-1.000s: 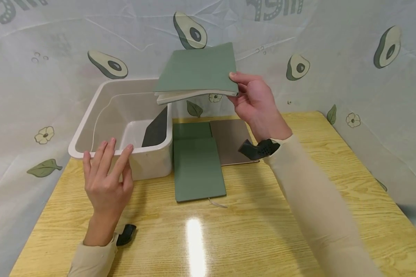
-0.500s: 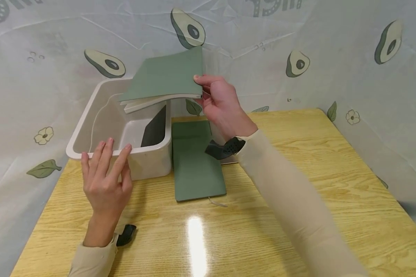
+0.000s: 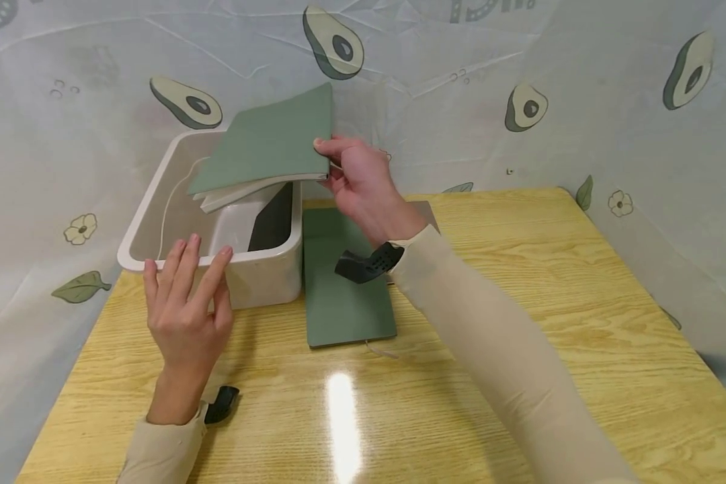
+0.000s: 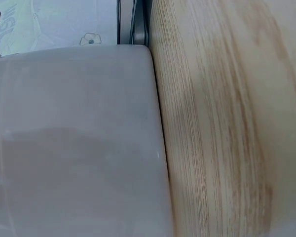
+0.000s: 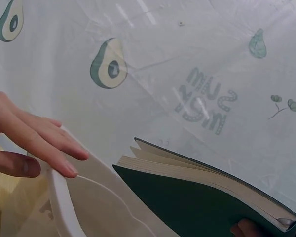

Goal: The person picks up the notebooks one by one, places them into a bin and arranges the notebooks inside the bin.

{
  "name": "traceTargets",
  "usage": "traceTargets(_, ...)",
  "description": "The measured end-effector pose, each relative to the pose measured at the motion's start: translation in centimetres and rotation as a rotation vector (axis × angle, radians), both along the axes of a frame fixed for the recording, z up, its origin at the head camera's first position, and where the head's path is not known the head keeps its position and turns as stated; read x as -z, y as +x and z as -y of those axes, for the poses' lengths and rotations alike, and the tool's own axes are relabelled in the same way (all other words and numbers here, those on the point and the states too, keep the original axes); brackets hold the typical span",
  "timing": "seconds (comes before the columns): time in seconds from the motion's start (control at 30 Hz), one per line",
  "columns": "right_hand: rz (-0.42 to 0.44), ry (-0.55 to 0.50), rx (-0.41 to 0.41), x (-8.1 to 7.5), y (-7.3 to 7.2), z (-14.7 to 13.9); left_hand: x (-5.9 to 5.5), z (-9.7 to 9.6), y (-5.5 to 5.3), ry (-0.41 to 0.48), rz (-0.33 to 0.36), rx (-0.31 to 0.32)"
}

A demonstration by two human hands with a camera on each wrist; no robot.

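Note:
My right hand [image 3: 366, 185] pinches one end of a green notebook [image 3: 269, 138], thumb on top and fingers beneath. Tilted, the notebook hangs above a whitish plastic bin [image 3: 263, 286], its far end sagging and its pages slightly parted in the right wrist view. My left hand [image 3: 187, 326] rests on the bin's front rim with its fingers extended over the edge. Inside the bin, a dark flat item [image 3: 272, 222] leans against the right wall. The left wrist view mostly shows the bin's outer wall [image 4: 79, 123].
Beside the bin on the wooden table [image 3: 520, 282] lies another green notebook [image 3: 345, 312] with a ribbon marker. A brownish notebook [image 3: 425, 210] is mostly hidden behind my right forearm. A curtain with avocado prints [image 3: 429, 134] hangs behind the table.
My right hand has carried the green notebook leftward and slightly down, from the bin's right side to over its opening. My left hand has stayed on the rim.

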State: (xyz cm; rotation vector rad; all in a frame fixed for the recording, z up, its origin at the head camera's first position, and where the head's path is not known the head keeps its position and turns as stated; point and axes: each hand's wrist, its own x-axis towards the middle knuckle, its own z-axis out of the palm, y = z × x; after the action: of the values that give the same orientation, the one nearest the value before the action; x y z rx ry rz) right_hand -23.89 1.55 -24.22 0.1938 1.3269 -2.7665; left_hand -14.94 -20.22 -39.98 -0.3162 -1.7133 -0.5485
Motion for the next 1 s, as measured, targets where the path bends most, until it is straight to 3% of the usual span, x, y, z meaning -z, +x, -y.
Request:
traceTargets(0.53,0.064,0.023,0.014,0.6,-0.7,2.5,-0.2,-0.1,0.3,0.006,0.005,-0.004)
traceTargets(1.0,0.078,0.200,-0.001,1.7,-0.7,4.1,-0.4,-0.3,0.1,0.000,0.007,0.008)
